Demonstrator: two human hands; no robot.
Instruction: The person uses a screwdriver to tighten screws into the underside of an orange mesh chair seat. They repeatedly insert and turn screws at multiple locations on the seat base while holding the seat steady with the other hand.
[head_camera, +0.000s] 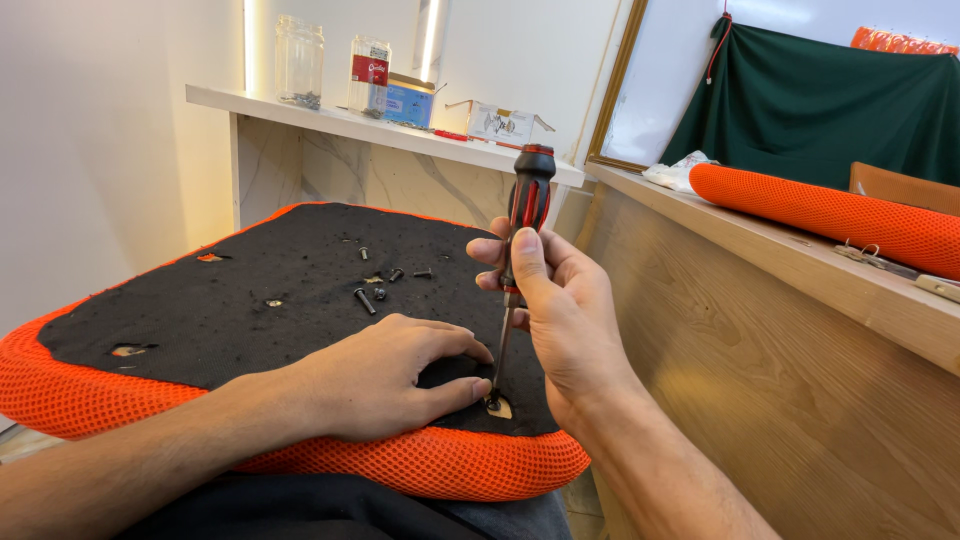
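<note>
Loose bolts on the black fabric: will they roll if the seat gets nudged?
Probably a little. The bolts are round and lie on their sides, so tilting the seat cushion may roll them. The fuzzy fabric likely slows them. Small metal, likely dense.

Screwdriver (520, 250) tip is hidden in the hole at the seat cushion (250, 300) edge, behind the left hand (385, 375) fingertips; screw head there not discernible. Cushion's 6 o'clock rim is covered by both forearms. Orange mesh roll (830, 215) at 3 o'clock runs off frame. Jar (300, 60) contents at 11 o'clock too small to identify.
</note>
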